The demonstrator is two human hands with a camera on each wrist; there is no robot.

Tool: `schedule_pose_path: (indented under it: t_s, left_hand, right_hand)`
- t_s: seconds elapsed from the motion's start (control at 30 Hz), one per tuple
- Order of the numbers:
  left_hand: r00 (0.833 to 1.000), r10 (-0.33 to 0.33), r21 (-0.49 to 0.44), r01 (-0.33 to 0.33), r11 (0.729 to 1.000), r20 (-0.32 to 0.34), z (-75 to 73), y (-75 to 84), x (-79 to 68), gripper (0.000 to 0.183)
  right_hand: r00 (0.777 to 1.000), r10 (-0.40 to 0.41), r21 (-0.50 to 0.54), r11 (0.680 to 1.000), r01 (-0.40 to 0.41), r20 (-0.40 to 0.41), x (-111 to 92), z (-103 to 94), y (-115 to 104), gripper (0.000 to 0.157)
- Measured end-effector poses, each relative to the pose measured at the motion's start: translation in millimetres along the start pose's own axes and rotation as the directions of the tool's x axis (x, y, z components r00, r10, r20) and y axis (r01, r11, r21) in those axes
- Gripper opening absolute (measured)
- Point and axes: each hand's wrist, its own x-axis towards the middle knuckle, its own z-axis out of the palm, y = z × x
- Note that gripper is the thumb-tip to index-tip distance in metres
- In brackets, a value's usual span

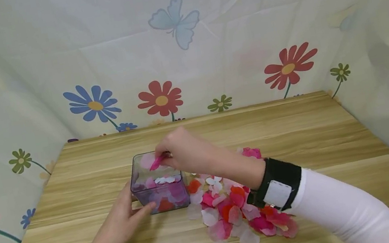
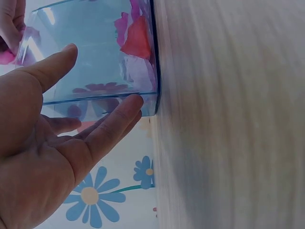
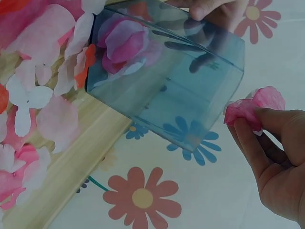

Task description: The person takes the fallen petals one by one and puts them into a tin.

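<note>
A clear, bluish square box (image 1: 160,195) stands open-topped on the table, with pink, white and red petals lying low inside it. My left hand (image 1: 121,217) rests at its near left corner, thumb along the front and fingers by the left side. In the left wrist view the fingers (image 2: 112,126) of this hand look fairly straight against the box wall. Over the box's right rim, my right hand (image 1: 184,149) pinches a bright pink petal bunch (image 1: 156,162) between thumb and fingertips. The right wrist view shows these pink petals (image 3: 252,107) just outside the box opening.
A loose pile of pink, white and red artificial petals (image 1: 230,211) spreads over the wooden table (image 1: 317,130) right of the box, under my right forearm. A pale cloth backdrop (image 1: 226,37) printed with flowers and a butterfly encloses the table's back and sides.
</note>
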Motion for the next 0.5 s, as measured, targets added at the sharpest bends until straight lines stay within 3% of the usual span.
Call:
schedule_pose_path:
  t_s: [0.2,0.5]
  left_hand:
    - [1.0,0.007,0.059,-0.007,0.998,-0.006,-0.6,-1.6,-0.5,0.069]
    - [1.0,0.019,0.055,-0.019,0.998,-0.001,-0.4,-2.5,0.1,0.072]
  right_hand:
    - [0.998,0.0,0.008,1.0,-0.001,0.061,5,11.0,-5,0.005]
    - [0.995,-0.007,0.016,1.0,0.005,0.1,5,23.0,-7,0.007]
